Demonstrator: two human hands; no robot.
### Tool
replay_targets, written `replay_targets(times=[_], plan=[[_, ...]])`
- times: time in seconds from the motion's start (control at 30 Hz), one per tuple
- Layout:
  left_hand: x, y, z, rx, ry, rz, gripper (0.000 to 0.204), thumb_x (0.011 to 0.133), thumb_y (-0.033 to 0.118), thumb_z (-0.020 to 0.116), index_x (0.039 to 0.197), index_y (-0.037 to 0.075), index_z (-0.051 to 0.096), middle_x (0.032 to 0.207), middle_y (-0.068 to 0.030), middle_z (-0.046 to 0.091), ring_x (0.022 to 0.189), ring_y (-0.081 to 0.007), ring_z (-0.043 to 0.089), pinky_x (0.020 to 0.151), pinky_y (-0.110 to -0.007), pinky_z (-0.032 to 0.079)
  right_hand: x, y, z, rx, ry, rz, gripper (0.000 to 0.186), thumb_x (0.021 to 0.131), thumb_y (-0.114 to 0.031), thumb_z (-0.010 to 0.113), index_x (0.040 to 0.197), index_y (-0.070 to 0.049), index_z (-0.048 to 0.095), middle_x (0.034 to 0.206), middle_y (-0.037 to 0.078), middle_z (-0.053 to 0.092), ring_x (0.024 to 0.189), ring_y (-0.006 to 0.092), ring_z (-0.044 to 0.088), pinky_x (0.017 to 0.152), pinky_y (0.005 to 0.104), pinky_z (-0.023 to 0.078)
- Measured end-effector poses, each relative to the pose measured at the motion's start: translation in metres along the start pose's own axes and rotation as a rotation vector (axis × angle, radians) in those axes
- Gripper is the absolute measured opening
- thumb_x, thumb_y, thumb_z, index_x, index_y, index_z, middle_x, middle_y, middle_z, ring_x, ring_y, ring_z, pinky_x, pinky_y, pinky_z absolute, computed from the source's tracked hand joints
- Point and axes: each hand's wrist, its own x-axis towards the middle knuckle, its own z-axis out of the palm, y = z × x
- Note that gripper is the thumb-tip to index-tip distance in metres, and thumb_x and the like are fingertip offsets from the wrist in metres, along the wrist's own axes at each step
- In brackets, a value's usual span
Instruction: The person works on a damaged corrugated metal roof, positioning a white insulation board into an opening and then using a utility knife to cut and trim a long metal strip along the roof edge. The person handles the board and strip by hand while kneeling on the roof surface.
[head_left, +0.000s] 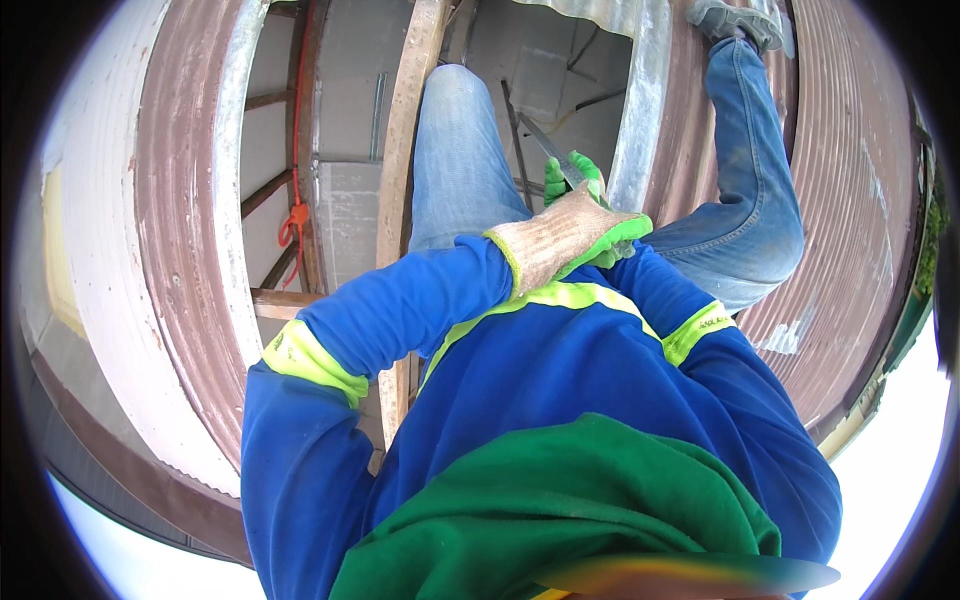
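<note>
My left hand (562,238), in a beige knit glove with a green palm, crosses in front of my chest toward the right. Its green-coated fingers curl over at the right wrist, and what they grip is hidden. Beyond it, the green fingers of my right hand (585,172) close around a long, flat grey metal tool (545,145). The tool's narrow end points up and to the left; its other end is covered by the gloves, so its exact kind cannot be made out.
My legs straddle an opening in a roof, one knee beside a wooden beam (408,110). Rusty corrugated sheets (840,200) lie on the right, more sheets (185,200) on the left. An orange cord (297,215) hangs within the opening, above a grey surface (350,215).
</note>
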Motion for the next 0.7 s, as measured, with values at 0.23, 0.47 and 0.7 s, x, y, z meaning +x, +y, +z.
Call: replay_targets(times=[0.23,0.47,0.7], plan=[[-0.035,0.047,-0.019,0.111,-0.028,-0.110,0.042,0.076,0.036,0.082,0.102,0.005,0.069,0.087,-0.0072,0.073,0.070,-0.0188,0.068,0.063,-0.034,0.055,0.002,-0.001,0.020,-0.043,0.036,-0.060,0.059,0.100,-0.010,0.067,0.152,-0.010,0.040,0.139,0.014,0.057,0.122,0.0252,0.062,0.105,0.0388,0.055],[-0.062,0.064,-0.051,0.135,-0.132,-0.027,0.034,0.085,0.034,0.078,0.104,0.008,0.067,0.081,-0.0024,0.063,0.070,-0.0123,0.059,0.062,-0.027,0.048,-0.031,-0.014,0.077,-0.133,0.129,-0.094,0.023,0.104,-0.020,0.058,0.125,-0.010,0.061,0.113,0.011,0.068,0.108,0.0262,0.067,0.090,0.0397,0.059],[-0.052,0.015,-0.083,-0.060,-0.346,-0.035,0.027,0.098,0.023,0.066,0.115,0.003,0.061,0.085,-0.0041,0.064,0.073,-0.0106,0.062,0.070,-0.024,0.058,0.043,-0.015,-0.013,-1.715,0.010,-0.232,0.005,0.091,-0.011,0.064,0.089,-0.009,0.067,0.077,0.009,0.068,0.078,0.0270,0.071,0.070,0.0403,0.057]])
